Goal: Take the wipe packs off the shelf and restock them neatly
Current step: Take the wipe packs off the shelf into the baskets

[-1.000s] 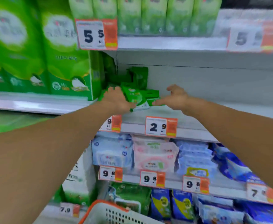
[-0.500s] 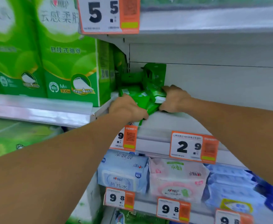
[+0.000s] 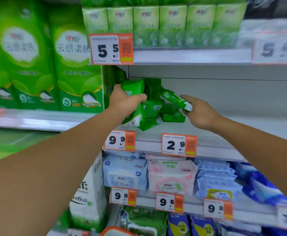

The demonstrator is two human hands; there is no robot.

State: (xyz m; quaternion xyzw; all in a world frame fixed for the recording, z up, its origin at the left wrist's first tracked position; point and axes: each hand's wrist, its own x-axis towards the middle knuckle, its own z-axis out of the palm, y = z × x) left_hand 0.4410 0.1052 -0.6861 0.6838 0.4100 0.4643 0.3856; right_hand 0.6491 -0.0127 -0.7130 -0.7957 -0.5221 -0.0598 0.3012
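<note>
Above "2.9" tag point(image 3: 179, 144), hands gripping wipe packs point(image 3: 175, 99)

You can see two hands point(image 3: 125, 101), seven price tags point(image 3: 111, 48), and six tall green packs point(image 3: 146, 26) up top.

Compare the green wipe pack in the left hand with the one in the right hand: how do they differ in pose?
The pack in the left hand stands nearly upright with its broad face to the camera; the pack in the right hand lies slanted, its end sloping down to the right. The left hand wraps the first from the front; the right hand holds the second from below. Both are green.
</note>
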